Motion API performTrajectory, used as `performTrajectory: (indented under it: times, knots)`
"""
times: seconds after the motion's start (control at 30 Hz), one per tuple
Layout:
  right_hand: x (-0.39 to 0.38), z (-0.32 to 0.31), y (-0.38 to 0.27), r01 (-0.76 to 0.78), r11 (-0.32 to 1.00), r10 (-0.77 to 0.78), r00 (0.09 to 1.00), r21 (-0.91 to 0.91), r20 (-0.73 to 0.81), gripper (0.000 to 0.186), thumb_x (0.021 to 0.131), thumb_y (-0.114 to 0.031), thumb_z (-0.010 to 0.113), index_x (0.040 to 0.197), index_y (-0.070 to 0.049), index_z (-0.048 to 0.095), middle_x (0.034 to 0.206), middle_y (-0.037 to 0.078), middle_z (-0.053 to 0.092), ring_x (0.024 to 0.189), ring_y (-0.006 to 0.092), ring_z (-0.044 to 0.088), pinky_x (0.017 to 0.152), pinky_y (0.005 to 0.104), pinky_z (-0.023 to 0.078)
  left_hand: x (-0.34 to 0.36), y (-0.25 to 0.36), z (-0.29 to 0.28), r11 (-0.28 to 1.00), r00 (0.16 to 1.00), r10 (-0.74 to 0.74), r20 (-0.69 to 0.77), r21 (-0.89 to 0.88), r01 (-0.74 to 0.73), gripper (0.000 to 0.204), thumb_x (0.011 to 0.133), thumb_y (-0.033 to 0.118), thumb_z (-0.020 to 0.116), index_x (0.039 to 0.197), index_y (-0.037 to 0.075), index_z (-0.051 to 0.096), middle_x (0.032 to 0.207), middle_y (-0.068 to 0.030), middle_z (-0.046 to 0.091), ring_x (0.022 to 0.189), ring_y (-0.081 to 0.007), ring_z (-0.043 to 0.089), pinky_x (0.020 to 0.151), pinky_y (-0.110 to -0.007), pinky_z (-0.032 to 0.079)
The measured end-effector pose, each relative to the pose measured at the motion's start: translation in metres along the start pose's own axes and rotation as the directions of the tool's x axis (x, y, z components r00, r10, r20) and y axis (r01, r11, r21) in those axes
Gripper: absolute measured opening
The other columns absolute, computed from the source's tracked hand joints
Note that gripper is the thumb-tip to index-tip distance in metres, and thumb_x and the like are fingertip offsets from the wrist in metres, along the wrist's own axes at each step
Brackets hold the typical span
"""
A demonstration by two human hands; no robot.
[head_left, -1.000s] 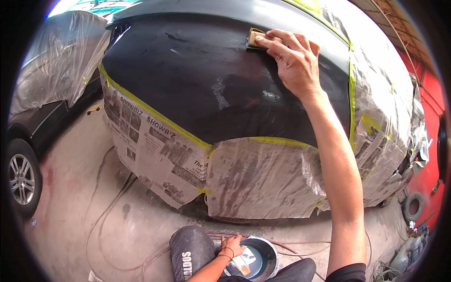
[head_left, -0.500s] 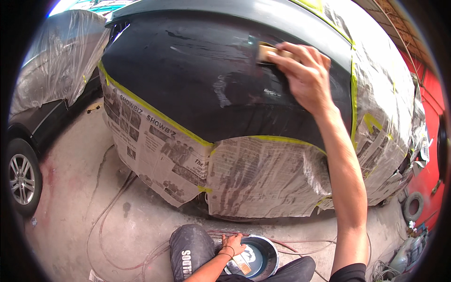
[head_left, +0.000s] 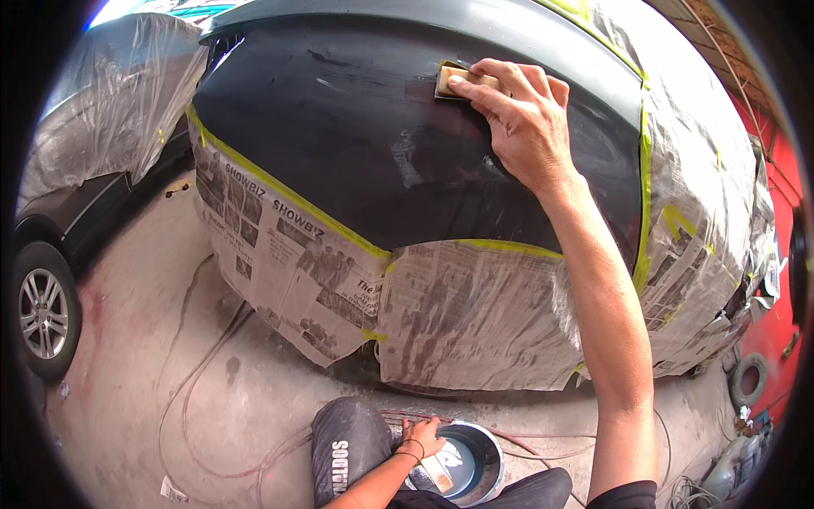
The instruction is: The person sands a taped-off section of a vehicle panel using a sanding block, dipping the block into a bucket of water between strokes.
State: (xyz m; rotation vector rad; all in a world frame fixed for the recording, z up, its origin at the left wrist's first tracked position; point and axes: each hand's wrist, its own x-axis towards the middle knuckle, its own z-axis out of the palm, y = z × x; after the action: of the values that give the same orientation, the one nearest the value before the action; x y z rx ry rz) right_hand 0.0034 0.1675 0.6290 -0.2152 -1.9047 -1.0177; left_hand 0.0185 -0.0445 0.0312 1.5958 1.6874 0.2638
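Note:
My right hand (head_left: 530, 119) grips a tan sanding block (head_left: 475, 82) with a dark sheet at its edge. The block is pressed on the upper part of a dark, wet-looking car body panel (head_left: 339, 144). Pale smears and scratches mark this panel around and below the block. Down by my legs, my left hand (head_left: 421, 437) rests at the left rim of a dark bucket (head_left: 492, 475), its fingers apart. Bluish-grey liquid lies in the bucket. A pale and tan flat piece (head_left: 437, 473) sits inside beside my left wrist; its kind I cannot make out.
Newspaper (head_left: 297, 254) and yellow-green tape (head_left: 288, 188) mask the car around the panel. Another car under clear plastic sheeting (head_left: 123, 93) stands at the left. Hoses (head_left: 199, 377) curl over the concrete floor. A loose tyre (head_left: 748, 379) is by the red wall at right.
My right hand has moved the sanding block left and slightly up across the panel. The view has shifted slightly. My left hand stays at the bucket.

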Motion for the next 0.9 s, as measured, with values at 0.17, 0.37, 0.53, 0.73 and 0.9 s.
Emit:
performTrajectory:
  times: [0.17, 0.37, 0.53, 0.73, 0.9]
  knots:
    - [-0.029, -0.012, -0.011, 0.001, 1.000, -0.001, 1.000, -0.006, 0.013, 0.034, 0.099, -0.016, 0.081, 0.128, -0.033, 0.088, 0.138, -0.007, 0.074, 0.127, 0.0209, 0.067, 0.110, 0.0445, 0.043, -0.002, -0.015, 0.003, 1.000, 0.996, 0.010, -0.091, -0.004, -0.011, 0.070, 0.101, 0.049, 0.075, 0.160, 0.016, 0.059, 0.141, -0.0174, 0.079, 0.143, -0.0375, 0.068, 0.138, -0.072, 0.019]
    - [-0.001, 0.005, -0.012, -0.068, 0.997, 0.065, 0.995, -0.045, -0.071, 0.034, 0.097, -0.016, 0.083, 0.127, -0.032, 0.087, 0.132, -0.007, 0.074, 0.120, 0.0205, 0.067, 0.109, 0.0432, 0.043, -0.002, -0.003, 0.005, 1.000, 1.000, 0.025, -0.019, 0.017, -0.024, 0.069, 0.100, 0.048, 0.074, 0.160, 0.016, 0.059, 0.143, -0.0163, 0.078, 0.145, -0.0336, 0.067, 0.137, -0.073, 0.020]
    - [-0.065, -0.035, -0.049, -0.136, 0.985, 0.134, 0.991, -0.106, -0.019, 0.038, 0.094, -0.017, 0.088, 0.128, -0.033, 0.086, 0.131, -0.007, 0.073, 0.120, 0.0191, 0.068, 0.107, 0.0424, 0.045, 0.001, -0.017, 0.008, 1.000, 0.992, 0.030, -0.122, 0.006, -0.030, 0.066, 0.097, 0.047, 0.075, 0.155, 0.018, 0.063, 0.138, -0.0130, 0.080, 0.140, -0.0322, 0.071, 0.136, -0.072, 0.021]
    - [-0.125, -0.047, -0.013, -0.788, 0.558, 0.717, 0.615, -0.259, -0.328, 0.035, 0.105, -0.032, 0.078, 0.139, -0.025, 0.083, 0.130, 0.009, 0.075, 0.126, 0.0308, 0.069, 0.100, 0.0542, 0.050, -0.005, -0.006, 0.000, 0.998, 0.994, 0.052, -0.100, 0.038, -0.048, 0.066, 0.097, 0.047, 0.076, 0.155, 0.017, 0.063, 0.144, -0.0168, 0.078, 0.141, -0.0358, 0.070, 0.135, -0.072, 0.023]
    - [-0.029, 0.027, -0.117, -0.464, 0.872, 0.425, 0.877, -0.159, -0.225, 0.030, 0.093, -0.023, 0.087, 0.122, -0.029, 0.083, 0.113, -0.001, 0.072, 0.105, 0.0217, 0.071, 0.091, 0.0450, 0.048, -0.001, -0.008, 0.006, 0.996, 0.992, 0.077, -0.097, 0.049, -0.072, 0.064, 0.098, 0.045, 0.076, 0.154, 0.018, 0.063, 0.144, -0.0169, 0.078, 0.142, -0.0366, 0.069, 0.136, -0.073, 0.023]
